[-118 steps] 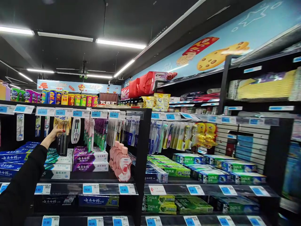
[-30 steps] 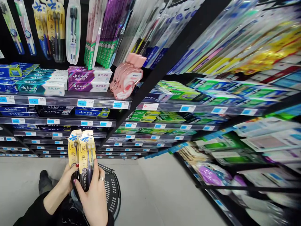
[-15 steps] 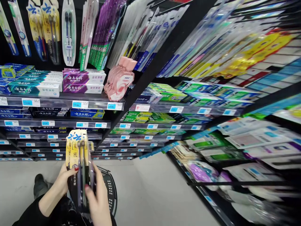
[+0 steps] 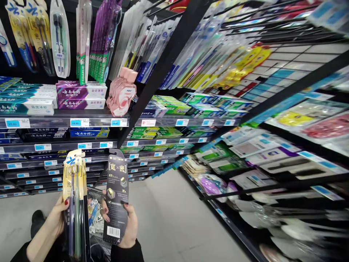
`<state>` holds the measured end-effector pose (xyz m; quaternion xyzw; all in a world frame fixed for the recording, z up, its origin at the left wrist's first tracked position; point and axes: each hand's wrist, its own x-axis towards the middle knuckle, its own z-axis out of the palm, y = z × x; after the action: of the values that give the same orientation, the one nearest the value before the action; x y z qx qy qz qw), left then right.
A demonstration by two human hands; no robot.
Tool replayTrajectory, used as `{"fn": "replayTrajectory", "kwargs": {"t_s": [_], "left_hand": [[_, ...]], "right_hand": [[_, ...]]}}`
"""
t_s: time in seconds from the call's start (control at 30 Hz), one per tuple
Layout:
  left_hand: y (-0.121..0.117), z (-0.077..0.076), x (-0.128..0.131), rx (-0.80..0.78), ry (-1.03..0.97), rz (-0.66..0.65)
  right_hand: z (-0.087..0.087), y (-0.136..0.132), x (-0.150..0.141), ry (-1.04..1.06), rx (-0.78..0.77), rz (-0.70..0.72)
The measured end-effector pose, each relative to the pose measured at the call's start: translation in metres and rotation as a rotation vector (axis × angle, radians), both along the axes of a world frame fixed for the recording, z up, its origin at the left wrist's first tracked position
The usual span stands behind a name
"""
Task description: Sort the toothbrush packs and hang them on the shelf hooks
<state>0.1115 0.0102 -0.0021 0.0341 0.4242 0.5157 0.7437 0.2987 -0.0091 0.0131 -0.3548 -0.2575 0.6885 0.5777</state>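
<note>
My left hand grips toothbrush packs with yellow-and-black card, held upright with the brush side facing me. A dark green and a purplish handle show through the front one, and more packaging sits behind it. In my right hand is another toothbrush pack, its dark printed back and barcode turned to me. My right fingers wrap round both edges of it. The two hands are apart. Between and below them a dark basket is partly visible, with small packaged items in it.
A black shelf in front carries purple toothpaste boxes and pink bottles. Hanging toothbrushes line the rack above. A slanting black post divides the bays. Packaged goods fill the shelves at right, beside the grey floor.
The packs were held together in both hands. Now my right hand has drawn one away to the right and shows its back. The view has shifted to the right.
</note>
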Motion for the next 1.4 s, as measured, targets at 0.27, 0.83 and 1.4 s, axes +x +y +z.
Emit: {"fn": "replayTrajectory", "kwargs": {"t_s": [0.27,0.83,1.4], "left_hand": [[0.003,0.004,-0.002,0.093,-0.04,-0.063],[-0.004,0.002,-0.007,0.099,-0.003,-0.034],[-0.018,0.006,-0.009,-0.034,-0.214,-0.01]], "right_hand": [[0.0,-0.003,-0.007,-1.095,0.147,-0.435],[0.007,-0.008,-0.005,-1.725,0.162,-0.629],[-0.008,-0.022,-0.031,-0.308,-0.088,-0.196]]}}
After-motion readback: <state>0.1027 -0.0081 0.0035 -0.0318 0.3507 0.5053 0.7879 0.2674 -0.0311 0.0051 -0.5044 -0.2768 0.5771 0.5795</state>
